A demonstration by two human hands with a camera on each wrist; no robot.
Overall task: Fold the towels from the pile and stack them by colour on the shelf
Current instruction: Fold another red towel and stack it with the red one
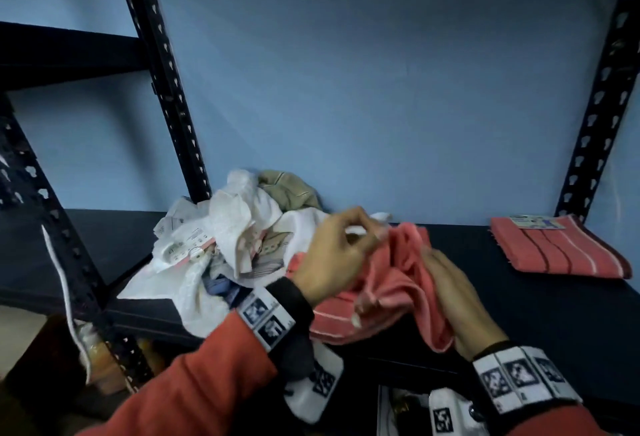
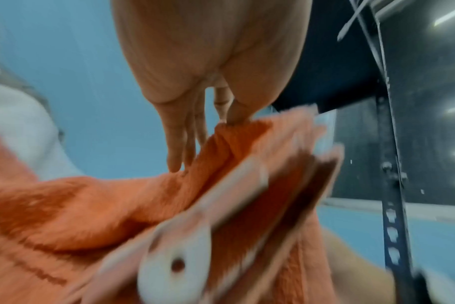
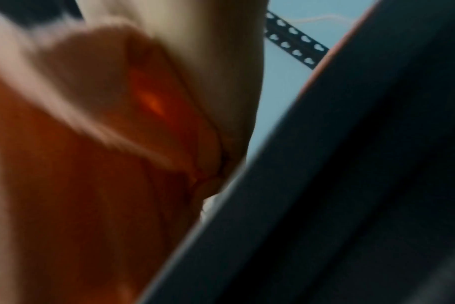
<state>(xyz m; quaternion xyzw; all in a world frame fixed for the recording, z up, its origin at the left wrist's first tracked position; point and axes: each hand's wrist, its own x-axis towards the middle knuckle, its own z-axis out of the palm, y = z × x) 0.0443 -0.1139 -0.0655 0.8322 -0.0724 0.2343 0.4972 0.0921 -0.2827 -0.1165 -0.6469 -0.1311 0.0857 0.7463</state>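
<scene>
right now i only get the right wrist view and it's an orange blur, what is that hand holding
Observer: The right hand grips a crumpled coral towel above the dark shelf.
Operator: is the left hand on it too
Observer: Yes, the left hand pinches the towel's upper edge between thumb and fingers.
Operator: any coral stack started yet
Observer: One folded coral striped towel lies at the right end of the shelf, with a paper label on it.
Operator: where's the pile
Observer: The pile of unfolded towels, mostly white, sits on the shelf just left of the hands.
</scene>
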